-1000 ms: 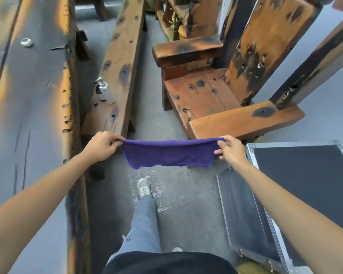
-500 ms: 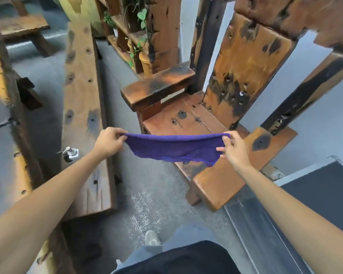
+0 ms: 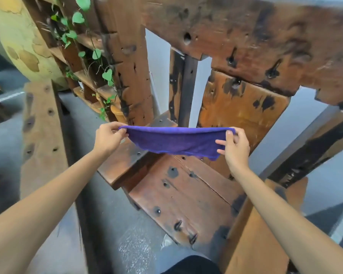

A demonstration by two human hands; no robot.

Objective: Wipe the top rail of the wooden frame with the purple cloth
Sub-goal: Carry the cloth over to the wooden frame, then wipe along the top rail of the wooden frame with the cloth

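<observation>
A purple cloth [image 3: 174, 142] hangs stretched between my two hands, in the air over the seat of a big rough wooden chair. My left hand [image 3: 107, 138] pinches its left corner and my right hand [image 3: 235, 147] pinches its right corner. The chair's wooden frame rises behind the cloth. Its thick top rail [image 3: 246, 34], dark brown with black holes and burn marks, runs across the upper right of the view, well above both hands. The cloth touches neither the rail nor the seat [image 3: 186, 194].
A long wooden bench plank [image 3: 42, 135] runs along the left. Behind it stand a wooden shelf with a trailing green plant [image 3: 77, 36] and a big yellowish rounded object [image 3: 22, 40]. The chair's armrests [image 3: 251, 240] flank the seat. Grey floor lies below.
The view has risen and closed in on the chair; the top rail has come into sight. Both hands, still holding the cloth stretched, now sit higher, in front of the chair back.
</observation>
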